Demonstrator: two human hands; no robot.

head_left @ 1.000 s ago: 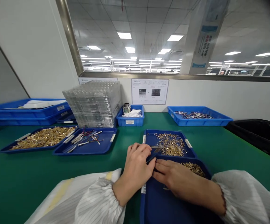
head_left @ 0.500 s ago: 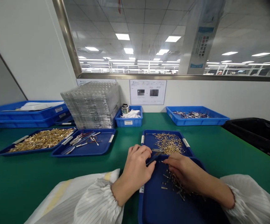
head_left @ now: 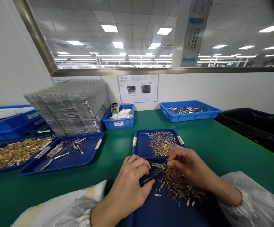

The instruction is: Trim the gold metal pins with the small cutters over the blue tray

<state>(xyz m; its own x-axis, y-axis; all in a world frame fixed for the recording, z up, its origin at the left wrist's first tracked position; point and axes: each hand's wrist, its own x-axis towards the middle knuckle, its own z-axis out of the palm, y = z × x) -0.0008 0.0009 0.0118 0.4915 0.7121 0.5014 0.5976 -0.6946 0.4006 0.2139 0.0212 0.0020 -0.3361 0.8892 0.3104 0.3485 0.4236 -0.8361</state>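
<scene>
My left hand is closed round the blue handles of small pliers, whose metal jaws point right. My right hand pinches a small part I cannot make out right at those jaws. Both hands hover over the near blue tray, where a heap of small gold pins lies under my right hand. Just beyond, a second blue tray holds another heap of gold pins.
Left on the green table: a blue tray of wires and tools, a tray of gold parts, a stack of clear plastic trays, stacked blue bins. At the back, a small blue bin and a blue tray. A black bin at right.
My right hand lifted off the near tray and moved up to the plier jaws, uncovering the pin heap. The view swung closer and to the right.
</scene>
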